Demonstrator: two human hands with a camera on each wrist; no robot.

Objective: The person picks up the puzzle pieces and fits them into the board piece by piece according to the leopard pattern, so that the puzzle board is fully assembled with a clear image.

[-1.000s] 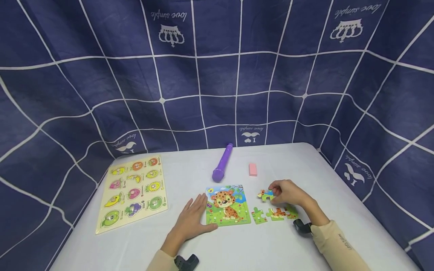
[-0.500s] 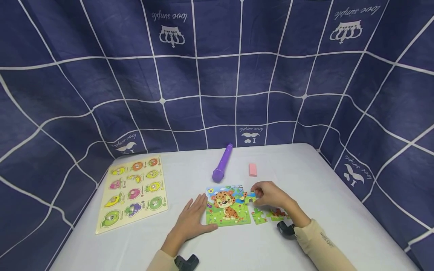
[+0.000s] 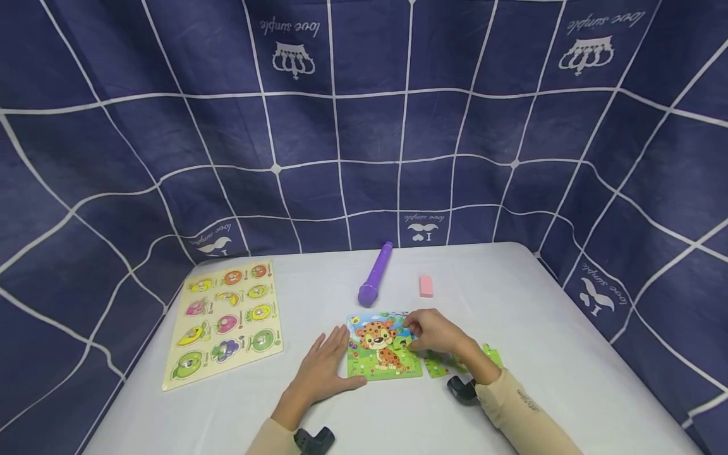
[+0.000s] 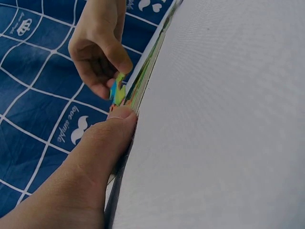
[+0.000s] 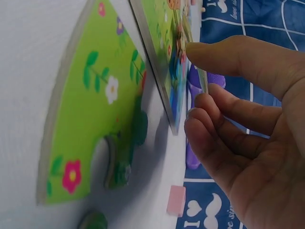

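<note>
The right hand point(image 3: 436, 333) has moved over the leopard puzzle point(image 3: 364, 371), pinching a jigsaw piece point(image 4: 119, 94); better to lower it flat, with the straight-fingered left hand point(image 3: 323, 368) steadying the puzzle.

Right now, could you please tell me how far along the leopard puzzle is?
Done: the leopard board lies flat on the table, the left hand at its left edge; I cannot tell whether any pieces are already seated.
In hand: the right hand pinches a puzzle piece over the board, not yet laid flat.
Remaining: the loose pieces on the table to the board's right seem yet to be placed.
</note>
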